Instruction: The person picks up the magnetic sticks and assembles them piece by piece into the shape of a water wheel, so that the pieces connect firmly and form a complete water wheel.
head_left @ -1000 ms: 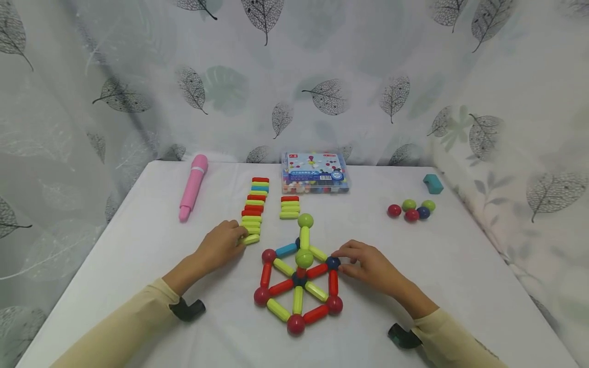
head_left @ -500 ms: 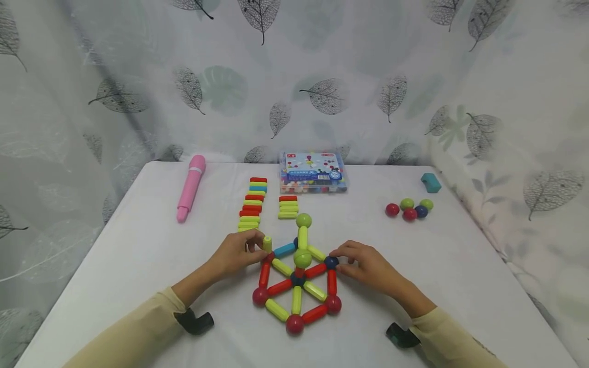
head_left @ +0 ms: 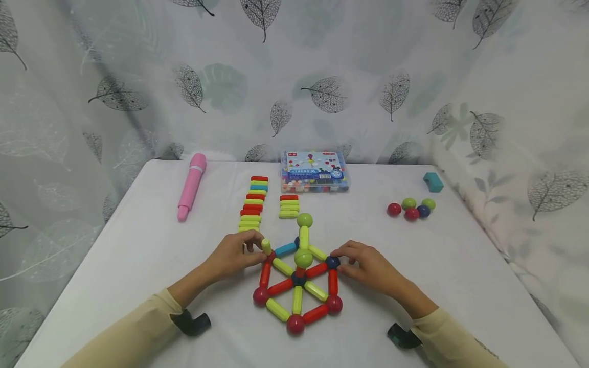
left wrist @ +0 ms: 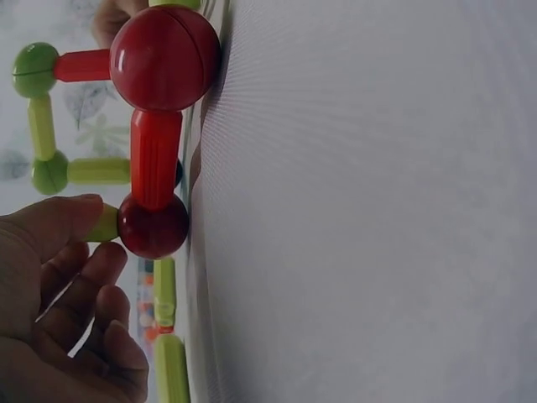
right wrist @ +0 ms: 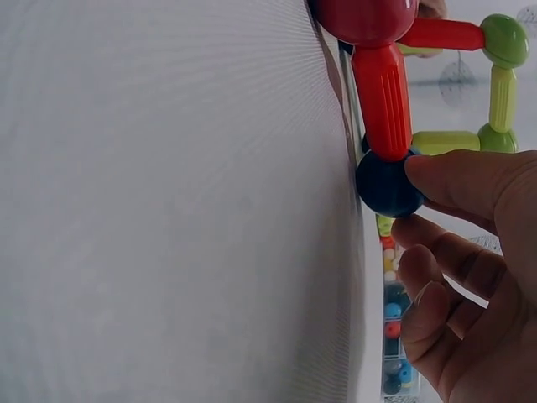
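Observation:
My left hand (head_left: pixel 232 254) pinches a short yellow-green magnetic rod (head_left: pixel 266 246) between thumb and fingers. The rod stands on a red ball (left wrist: pixel 153 227) at the back-left corner of a wheel-shaped frame of rods and balls. On the opposite side, my right hand (head_left: pixel 368 263) holds a dark blue ball (right wrist: pixel 390 185) of the frame by thumb and index finger. From the dark hub ball (head_left: pixel 299 279), a red rod rises to a green ball (head_left: pixel 303 258). A yellow-green rod (head_left: pixel 303 237) links it to another green ball (head_left: pixel 304 220).
Behind the left hand runs a column of loose rods (head_left: pixel 253 207), with a shorter row (head_left: pixel 289 206) beside it. A clear parts box (head_left: pixel 315 171) sits at the back. Loose balls (head_left: pixel 411 214) and a teal block (head_left: pixel 433 182) lie right; a pink stick (head_left: pixel 191 188) lies left.
My left hand has taken the nearest yellow-green rod from the loose column and brought it right, upright, onto the red corner ball. My right hand has stayed at the dark blue ball.

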`<state>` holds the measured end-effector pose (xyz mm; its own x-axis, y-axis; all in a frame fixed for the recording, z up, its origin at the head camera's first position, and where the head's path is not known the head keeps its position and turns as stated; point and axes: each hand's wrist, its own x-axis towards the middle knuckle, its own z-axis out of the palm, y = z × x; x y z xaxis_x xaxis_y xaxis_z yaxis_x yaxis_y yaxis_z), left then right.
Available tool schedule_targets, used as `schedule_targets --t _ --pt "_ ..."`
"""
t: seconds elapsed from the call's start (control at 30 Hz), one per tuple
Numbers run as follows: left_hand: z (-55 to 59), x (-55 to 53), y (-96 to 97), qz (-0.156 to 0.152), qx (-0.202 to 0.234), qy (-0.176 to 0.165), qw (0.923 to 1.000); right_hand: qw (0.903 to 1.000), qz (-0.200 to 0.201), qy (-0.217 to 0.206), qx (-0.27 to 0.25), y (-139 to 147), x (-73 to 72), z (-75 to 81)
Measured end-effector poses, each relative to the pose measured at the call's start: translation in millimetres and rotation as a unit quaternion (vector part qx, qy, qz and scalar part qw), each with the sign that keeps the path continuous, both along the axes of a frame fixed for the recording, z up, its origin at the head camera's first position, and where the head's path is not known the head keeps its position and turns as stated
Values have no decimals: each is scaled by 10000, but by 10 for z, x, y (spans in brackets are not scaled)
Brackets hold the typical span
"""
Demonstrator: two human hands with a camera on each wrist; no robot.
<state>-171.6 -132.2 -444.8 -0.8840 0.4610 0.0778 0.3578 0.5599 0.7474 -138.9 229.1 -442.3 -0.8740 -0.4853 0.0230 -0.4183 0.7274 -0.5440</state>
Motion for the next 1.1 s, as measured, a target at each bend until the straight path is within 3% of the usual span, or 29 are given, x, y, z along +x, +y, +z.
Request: schedule_targets --t 0.2,0.37,0.47,0.63,0.83,1.1 --pt "-15 6 -15 4 -82 72 9999 9999 -42 94 128 -7 22 -11" --pt "-13 -31 -87 98 -222 205 9995 9964 59 390 756 -18 124 14" --pt "9 -136 -169 419 -443 428 9972 9913 342 474 1180 2 219 27" --pt "21 -374 -281 933 -1151 857 9852 9825 781 548 1602 29 316 23" --pt "-50 -431 -291 804 -2049 1005 9703 9812 914 580 1599 20 346 30" --pt "-28 -424 -267 674 -2275 1008 9662 9820 857 546 1593 24 354 45"
